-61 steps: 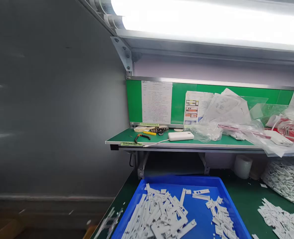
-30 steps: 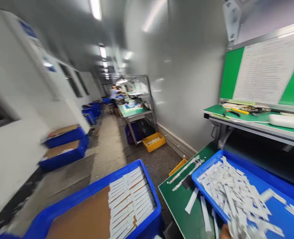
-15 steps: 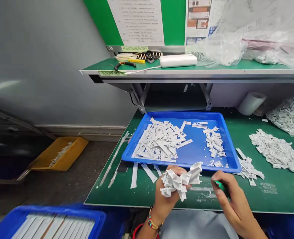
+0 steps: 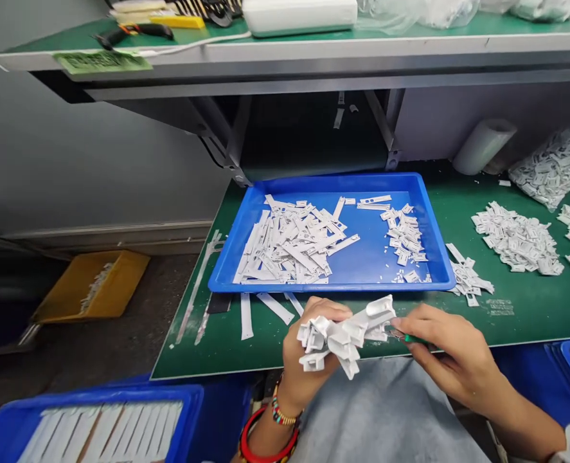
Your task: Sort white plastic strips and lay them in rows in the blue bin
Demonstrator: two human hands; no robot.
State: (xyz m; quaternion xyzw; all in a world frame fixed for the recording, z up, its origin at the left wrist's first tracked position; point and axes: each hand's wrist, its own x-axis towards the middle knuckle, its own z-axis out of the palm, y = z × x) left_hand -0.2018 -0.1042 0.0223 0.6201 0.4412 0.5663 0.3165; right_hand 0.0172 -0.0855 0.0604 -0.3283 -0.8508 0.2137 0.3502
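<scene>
A bundle of white plastic pieces (image 4: 337, 337) is gripped in my left hand (image 4: 308, 347), which is closed around it, with the ends pointing up and to the right. My right hand (image 4: 451, 350) is closed on a small green-handled tool (image 4: 412, 339). The tool's tip is beside the right end of the bundle; whether they touch is hard to tell. Just beyond both hands lies a blue tray (image 4: 335, 287), with a heap of long white strips (image 4: 297, 244) at its left and small white parts (image 4: 406, 236) at its right.
Loose white strips (image 4: 247, 316) lie before the tray. White part piles (image 4: 518, 238), a clear bag of parts (image 4: 552, 164) and a roll (image 4: 484, 146) are at right. A shelf edge (image 4: 285, 61) crosses above. A blue bin (image 4: 195, 411) and a yellow bin (image 4: 128, 283) sit at left.
The view has tilted down and come closer. My right hand has brought the green tool leftward to the end of the bundle. My left hand still holds the white pieces.
</scene>
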